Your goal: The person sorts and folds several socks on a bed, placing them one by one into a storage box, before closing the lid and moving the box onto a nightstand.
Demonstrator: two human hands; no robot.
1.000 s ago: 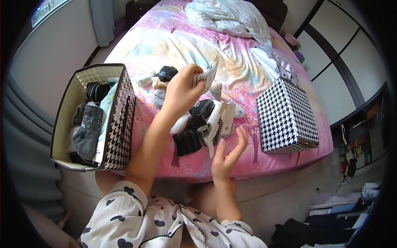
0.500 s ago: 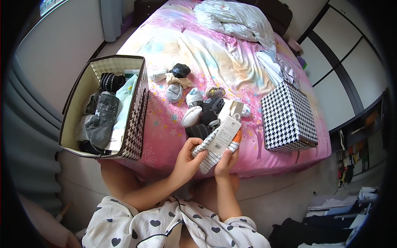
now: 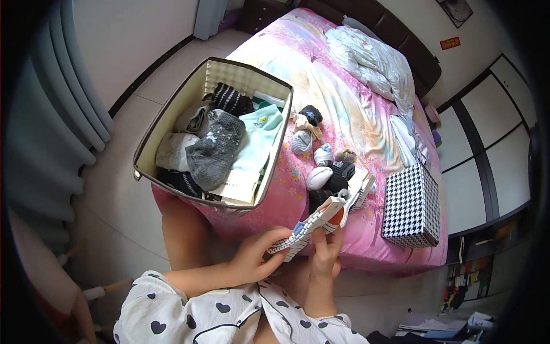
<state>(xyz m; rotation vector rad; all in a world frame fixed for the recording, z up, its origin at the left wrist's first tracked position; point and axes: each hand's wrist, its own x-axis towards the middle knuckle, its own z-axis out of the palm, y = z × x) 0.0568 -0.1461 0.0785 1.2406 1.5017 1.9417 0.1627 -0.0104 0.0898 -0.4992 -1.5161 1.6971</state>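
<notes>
A pair of grey-and-white striped socks (image 3: 295, 243) on a white card tag is held between my two hands, just off the near edge of the bed. My left hand (image 3: 259, 252) is closed on its left end. The fingers of my right hand (image 3: 326, 255) pinch its right end near an orange patch. The pack is tilted, so its card shows mostly edge-on. Beyond it on the bed lies a pile of rolled socks: a white one (image 3: 319, 178), a grey one (image 3: 302, 142), and several black and dark ones.
An open fabric storage box (image 3: 281, 137) at the left holds a dark grey sock (image 3: 216, 150), pale green packaged items and other socks. A houndstooth box (image 3: 410, 205) stands at the bed's right edge. A crumpled quilt (image 3: 372, 66) lies far back. A bare limb (image 3: 54, 281) shows at lower left.
My view has swung left, so the storage box sits nearer the middle. The striped socks have turned from showing the card's face to nearly edge-on. Both hands still hold them.
</notes>
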